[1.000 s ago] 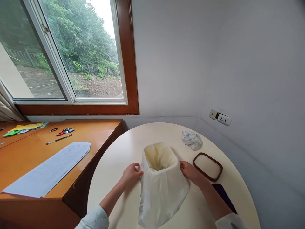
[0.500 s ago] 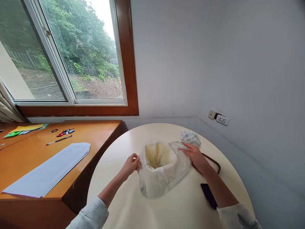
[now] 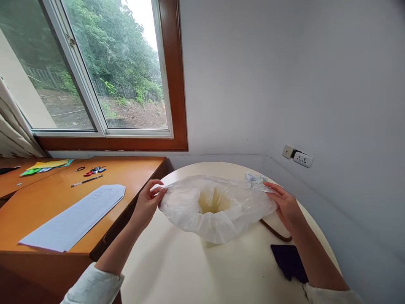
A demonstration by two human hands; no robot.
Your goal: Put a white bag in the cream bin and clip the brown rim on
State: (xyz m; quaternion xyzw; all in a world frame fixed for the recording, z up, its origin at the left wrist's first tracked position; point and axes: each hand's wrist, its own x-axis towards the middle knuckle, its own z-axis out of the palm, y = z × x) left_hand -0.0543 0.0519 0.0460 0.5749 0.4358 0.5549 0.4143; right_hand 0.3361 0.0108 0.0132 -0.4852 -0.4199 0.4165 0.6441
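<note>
A thin translucent plastic bag lines a pale yellowish bin on the round table, its upper part spread wide over the rim. My left hand pinches the bag's left edge between thumb and fingers. At the opposite edge, my right hand grips the film, fingers pressed together. Most of the bin's outside is hidden under the bag; its lined hollow shows in the middle. Just beyond my right fingers lies a crumpled clear plastic bag, partly covered by the stretched film.
Right of the bin, a brown ring-shaped frame and a dark cloth rest on the cream round table. To the left, a wooden desk holds paper sheets, a pen and scissors. A wall socket is at right.
My hands have moved apart, left and right, pulling the bag's edges outward and up. The bag now spreads wide around the opening instead of hanging down the bin's sides.
</note>
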